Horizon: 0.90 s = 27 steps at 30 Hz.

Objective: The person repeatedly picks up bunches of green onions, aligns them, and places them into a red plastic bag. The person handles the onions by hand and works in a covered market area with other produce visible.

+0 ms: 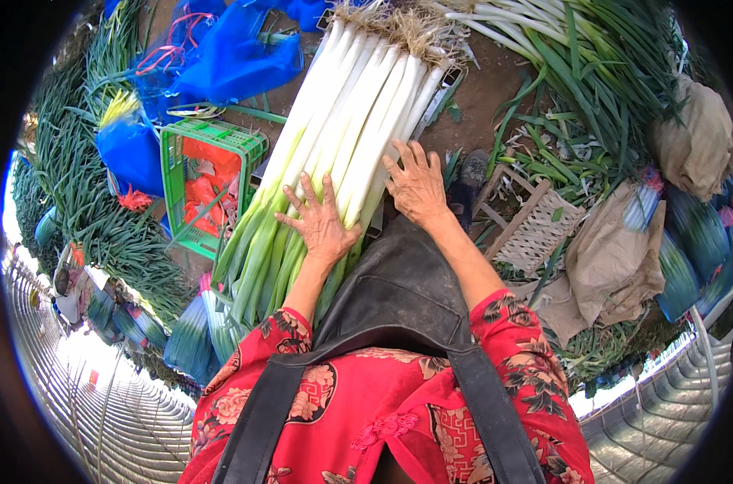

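A bundle of large green onions (pixel 354 133) lies before me, roots at the far end and green leaves towards my lap. My left hand (pixel 319 222) rests palm down with spread fingers where the white stalks turn green. At the bundle's right edge is my right hand (pixel 416 184), fingers apart and curved, the tips touching or just beside the outer stalks. Neither hand grips anything. Part of a metal support (pixel 433 106) shows beneath the right side of the stalks. A dark apron (pixel 396 284) covers my lap.
On the left stands a green plastic crate (pixel 174 181) holding red plastic pieces (pixel 212 181). Blue mesh bags (pixel 233 66) lie beyond it. To the right are a woven-seat stool (pixel 529 227), loose onions (pixel 590 66), burlap sacks (pixel 608 260) and wrapped bundles (pixel 678 272).
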### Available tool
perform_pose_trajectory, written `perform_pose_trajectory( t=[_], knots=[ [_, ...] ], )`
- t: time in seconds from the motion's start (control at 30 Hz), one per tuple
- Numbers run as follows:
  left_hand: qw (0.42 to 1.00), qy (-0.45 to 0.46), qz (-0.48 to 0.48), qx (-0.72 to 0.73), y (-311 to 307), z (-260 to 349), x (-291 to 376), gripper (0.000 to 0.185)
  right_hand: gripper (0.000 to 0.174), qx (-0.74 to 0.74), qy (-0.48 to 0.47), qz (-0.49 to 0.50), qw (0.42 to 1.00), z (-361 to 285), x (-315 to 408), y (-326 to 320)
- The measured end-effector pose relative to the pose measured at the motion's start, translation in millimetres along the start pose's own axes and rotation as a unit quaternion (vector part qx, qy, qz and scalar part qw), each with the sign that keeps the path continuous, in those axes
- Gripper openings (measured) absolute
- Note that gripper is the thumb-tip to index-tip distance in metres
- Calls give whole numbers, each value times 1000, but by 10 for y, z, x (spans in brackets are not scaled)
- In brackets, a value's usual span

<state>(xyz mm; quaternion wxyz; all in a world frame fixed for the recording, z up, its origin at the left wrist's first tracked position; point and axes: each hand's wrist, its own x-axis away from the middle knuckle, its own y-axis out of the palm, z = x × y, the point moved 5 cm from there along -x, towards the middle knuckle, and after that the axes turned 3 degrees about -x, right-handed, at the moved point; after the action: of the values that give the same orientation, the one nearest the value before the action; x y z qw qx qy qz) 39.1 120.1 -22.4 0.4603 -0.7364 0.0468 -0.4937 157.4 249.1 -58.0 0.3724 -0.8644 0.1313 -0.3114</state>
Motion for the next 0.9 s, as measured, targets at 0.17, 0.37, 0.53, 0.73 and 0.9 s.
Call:
perform_pose_trajectory(
  t=[0.17, 0.37, 0.53, 0.73, 0.9],
  knots=[
    [994, 46, 70, 72, 26, 36, 44, 101, 52, 201, -140, 50, 968, 275, -121, 93],
    [984, 113, 116, 74, 45, 80, 91, 88, 54, 213, -173, 81, 958, 485, -318, 182],
    [985, 127, 111, 24, 63, 125, 94, 85, 35, 157, -175, 113, 965, 447, -412, 147],
    [980, 161, 109, -34, 163, 274, 85, 75, 34, 167, -174, 101, 965, 464, -446, 47],
    [976, 172, 114, -64, 269, 369, 75, 66, 32, 158, -149, 83, 973, 307, -470, -160]
  ],
)
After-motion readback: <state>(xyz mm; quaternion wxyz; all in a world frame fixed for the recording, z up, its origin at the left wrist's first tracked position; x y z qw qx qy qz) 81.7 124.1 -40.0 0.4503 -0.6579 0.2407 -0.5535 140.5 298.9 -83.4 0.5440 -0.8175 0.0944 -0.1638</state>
